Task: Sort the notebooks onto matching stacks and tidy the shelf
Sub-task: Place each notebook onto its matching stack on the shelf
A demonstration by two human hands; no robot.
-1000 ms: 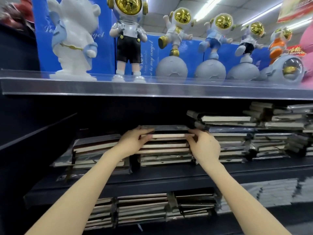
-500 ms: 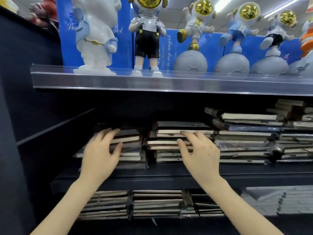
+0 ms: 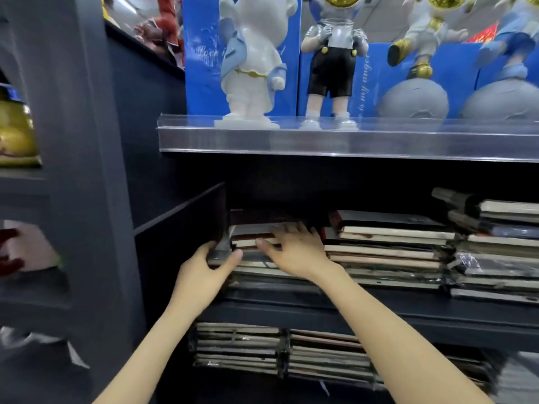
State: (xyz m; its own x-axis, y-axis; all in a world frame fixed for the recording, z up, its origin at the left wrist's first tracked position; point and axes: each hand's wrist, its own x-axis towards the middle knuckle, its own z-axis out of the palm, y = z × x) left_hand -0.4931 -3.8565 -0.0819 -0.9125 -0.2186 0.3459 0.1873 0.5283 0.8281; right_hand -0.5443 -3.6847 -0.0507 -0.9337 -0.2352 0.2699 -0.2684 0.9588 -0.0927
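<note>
Well to the left of the left stack stands the dark side panel (image 3: 87,170) of the shelving. At the near-left corner of the left stack (image 3: 253,237) of notebooks, the left hand (image 3: 204,272) grips it: the thumb lies across the front edges and the fingers curl round the left end, partly hidden. The left stack lies on the middle shelf board (image 3: 379,310), close against a dark inner wall, with dark and reddish covers and its page edges facing out. The right hand (image 3: 294,252) rests on the top and right part of the left stack, fingers spread and fairly straight, laid flat over the upper notebooks, with the thumb stretched along the front edge toward the other thumb. Just right of the left stack lies the middle stack (image 3: 388,243), and beyond that the right stack (image 3: 495,258), uneven and partly in glossy film. Above the left stack runs a clear shelf lip (image 3: 320,138), where a white figurine (image 3: 250,62) and an astronaut figurine (image 3: 332,68) in black shorts stand. Below the left stack lie the lower stacks (image 3: 239,348), side by side.
</note>
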